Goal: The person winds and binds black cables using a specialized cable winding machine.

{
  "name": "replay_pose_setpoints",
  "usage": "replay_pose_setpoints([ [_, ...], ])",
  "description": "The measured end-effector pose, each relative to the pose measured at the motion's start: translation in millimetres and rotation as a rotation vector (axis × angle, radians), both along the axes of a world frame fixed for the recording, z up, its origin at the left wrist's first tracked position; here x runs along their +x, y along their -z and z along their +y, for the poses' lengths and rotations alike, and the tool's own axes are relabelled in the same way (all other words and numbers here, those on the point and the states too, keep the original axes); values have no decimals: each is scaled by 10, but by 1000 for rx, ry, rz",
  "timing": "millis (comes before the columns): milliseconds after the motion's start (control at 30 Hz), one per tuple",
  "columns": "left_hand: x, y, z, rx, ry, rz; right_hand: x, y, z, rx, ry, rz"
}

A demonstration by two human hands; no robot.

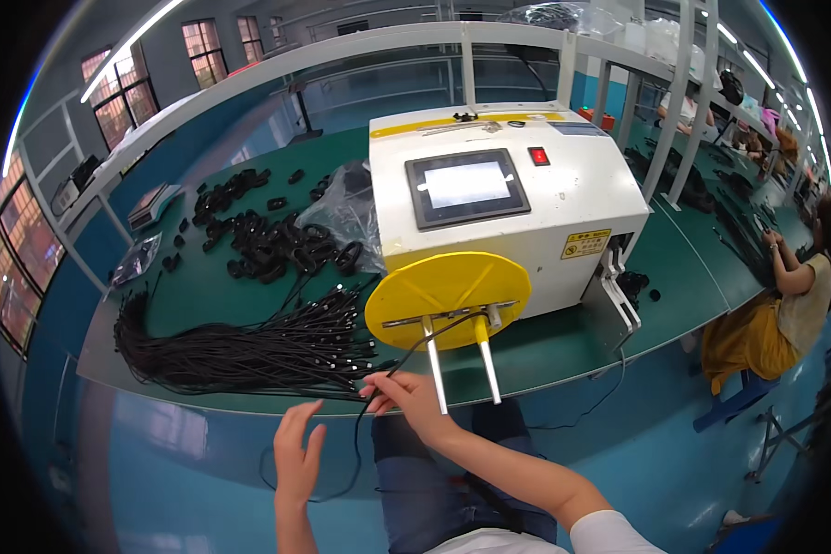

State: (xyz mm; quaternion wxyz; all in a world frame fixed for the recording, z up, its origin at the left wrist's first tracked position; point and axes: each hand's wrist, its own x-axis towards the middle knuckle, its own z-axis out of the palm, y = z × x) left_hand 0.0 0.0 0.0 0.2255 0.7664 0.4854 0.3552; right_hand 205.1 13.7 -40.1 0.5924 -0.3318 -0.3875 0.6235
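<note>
A single black cable (357, 452) passes from the prongs of the yellow disc (415, 286) down to my right hand (408, 403), whose thumb and fingers pinch it. Below that grip the cable hangs in a loose loop past the table edge. My left hand (297, 452) is raised beside it, fingers stretched out and apart, with nothing in it. The disc, with two metal prongs pointing toward me, sits on the front of a white winding machine (499, 208). Left of my right hand lies a thick bundle of straight black cables (222, 355) with pale connector ends.
Coiled black cables (258, 240) are heaped on the green table (194, 300) behind the bundle, near a clear plastic bag (346, 212). A metal rack (517, 39) spans the table behind the machine. Another person (794, 295) sits working at the right.
</note>
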Motion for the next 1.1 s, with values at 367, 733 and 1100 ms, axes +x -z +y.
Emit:
replay_pose_setpoints([
  [367, 591, -13, 653, -587, 419, -454, 104, 473, -540, -66, -46, -199],
  [733, 354, 81, 683, -572, 276, -486, 751, 690, -885, -199, -66, -383],
  [1100, 383, 87, 683, -568, 266, -487, 722, 684, -898, -246, -113, -391],
])
